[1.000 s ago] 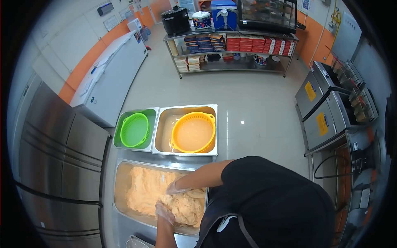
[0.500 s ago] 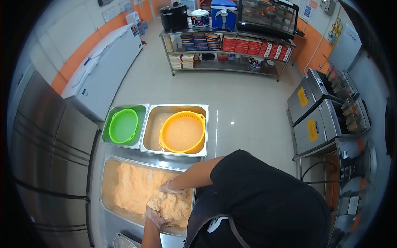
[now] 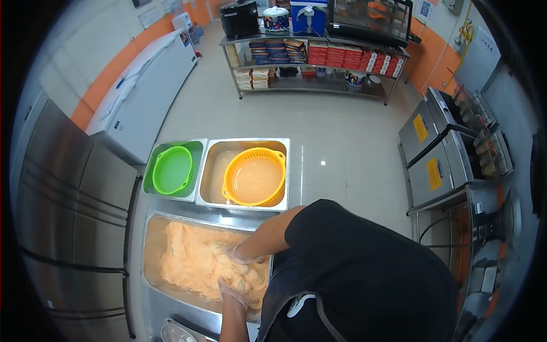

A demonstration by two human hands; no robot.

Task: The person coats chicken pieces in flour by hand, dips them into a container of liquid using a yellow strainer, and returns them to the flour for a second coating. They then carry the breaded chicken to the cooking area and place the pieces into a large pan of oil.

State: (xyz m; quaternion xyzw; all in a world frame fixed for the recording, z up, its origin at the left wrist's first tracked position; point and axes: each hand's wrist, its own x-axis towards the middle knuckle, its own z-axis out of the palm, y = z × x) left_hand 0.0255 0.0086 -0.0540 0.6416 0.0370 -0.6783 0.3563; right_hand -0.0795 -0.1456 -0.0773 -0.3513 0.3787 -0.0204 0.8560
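Observation:
A large steel pan (image 3: 152, 251) holds a bed of pale orange powder (image 3: 188, 253) that looks like breading flour, with lumpy coated pieces (image 3: 248, 279) on its right side. Both hands wear clear plastic gloves and are in this pan. My left hand (image 3: 235, 292), nearer the bottom of the view, rests on the lumps with its fingers spread. Above it, my right hand (image 3: 245, 255) is sunk partly into the powder, and its fingertips are covered.
Behind the pan sit a steel pan (image 3: 288, 171) of cloudy liquid with a yellow basket (image 3: 226, 176) and another with a green basket (image 3: 156, 171). A clear container (image 3: 176, 332) lies at the bottom. Steel doors (image 3: 97, 188) stand left, fryers (image 3: 436, 165) right.
My left hand has moved right and slightly up from the outer side of the heap. My right hand has shifted slightly right. The heap of coated pieces is now lower and more spread out.

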